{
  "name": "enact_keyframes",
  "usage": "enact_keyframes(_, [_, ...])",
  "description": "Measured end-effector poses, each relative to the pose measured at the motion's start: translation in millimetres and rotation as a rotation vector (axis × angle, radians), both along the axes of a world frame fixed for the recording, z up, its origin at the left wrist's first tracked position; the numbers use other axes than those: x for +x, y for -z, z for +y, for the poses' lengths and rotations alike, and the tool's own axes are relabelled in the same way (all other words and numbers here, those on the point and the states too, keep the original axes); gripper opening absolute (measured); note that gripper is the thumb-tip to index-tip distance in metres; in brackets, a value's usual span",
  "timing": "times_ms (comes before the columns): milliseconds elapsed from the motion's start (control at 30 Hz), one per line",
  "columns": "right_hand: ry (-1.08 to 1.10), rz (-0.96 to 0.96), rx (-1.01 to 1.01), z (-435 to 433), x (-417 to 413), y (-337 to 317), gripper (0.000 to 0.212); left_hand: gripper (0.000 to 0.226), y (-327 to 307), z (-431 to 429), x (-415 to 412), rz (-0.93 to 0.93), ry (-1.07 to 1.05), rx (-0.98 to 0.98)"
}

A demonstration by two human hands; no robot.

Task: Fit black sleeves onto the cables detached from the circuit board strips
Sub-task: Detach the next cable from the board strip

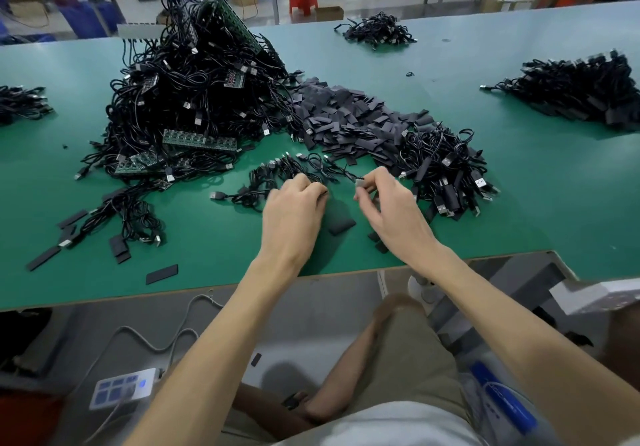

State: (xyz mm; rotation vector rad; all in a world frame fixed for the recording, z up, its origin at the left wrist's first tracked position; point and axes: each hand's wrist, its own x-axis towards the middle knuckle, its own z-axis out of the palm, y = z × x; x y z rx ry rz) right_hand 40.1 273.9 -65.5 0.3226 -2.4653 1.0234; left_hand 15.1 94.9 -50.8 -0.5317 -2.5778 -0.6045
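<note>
My left hand rests with curled fingers on a small bundle of loose black cables near the table's front. My right hand pinches a cable's small plug end between thumb and fingers. Just below the hands lies a flat black sleeve. Behind them spreads a heap of black sleeves. A tall pile of cables still on green circuit board strips rises at the left. Sleeved cables are piled right of my right hand.
The green table has its front edge close to my body. Stray sleeves lie at the front left. More cable piles sit at far right, far back and far left. A foot pedal lies on the floor.
</note>
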Motion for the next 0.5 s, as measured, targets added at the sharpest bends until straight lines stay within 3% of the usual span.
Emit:
enact_keyframes(300, [0.159, 0.137, -0.119, 1, -1, 0, 0.014, 0.026, 8, -50, -19, 0.004, -0.249, -0.129])
enact_keyframes(400, [0.162, 0.137, -0.084, 0, -2, 0, 0.014, 0.034, 2, -36, -10, 0.013, -0.071, -0.120])
enact_keyframes(500, [0.141, 0.151, -0.029, 0, -2, 0, 0.017, 0.045, 1, -12, -1, -0.118, 0.146, -0.197])
